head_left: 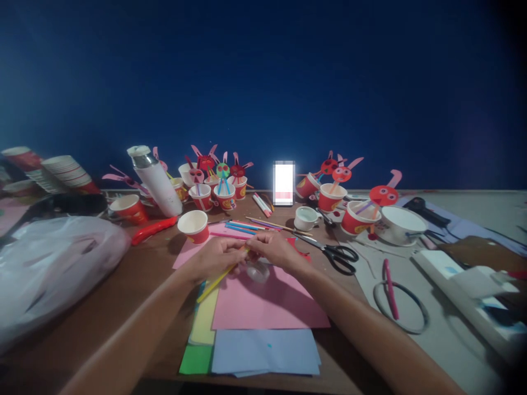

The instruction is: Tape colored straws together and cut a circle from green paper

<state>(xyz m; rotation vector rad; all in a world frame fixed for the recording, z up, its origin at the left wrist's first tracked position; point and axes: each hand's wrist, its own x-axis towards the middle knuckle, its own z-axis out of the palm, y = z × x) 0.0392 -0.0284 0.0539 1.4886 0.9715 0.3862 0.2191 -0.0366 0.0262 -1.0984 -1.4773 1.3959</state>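
Over the pink paper (272, 302) my two hands meet, fingertips together. My left hand (218, 255) is closed on a yellow stick (214, 284), which slants down to the left beneath it. My right hand (274, 247) pinches at the upper end of the same stick; its fingertips partly hide what lies between them. Just below the fingers is a small clear round container (257, 271). A paper cup (193, 226) stands beyond my left hand, and blue sticks (242, 228) lie behind both hands.
Black scissors (340, 258) lie to the right, near a small white cup (307, 218). Cups with paper rabbit heads line the back, beside a white flask (154, 181). A plastic bag (61, 269) is at the left, a power strip (457, 296) at the right.
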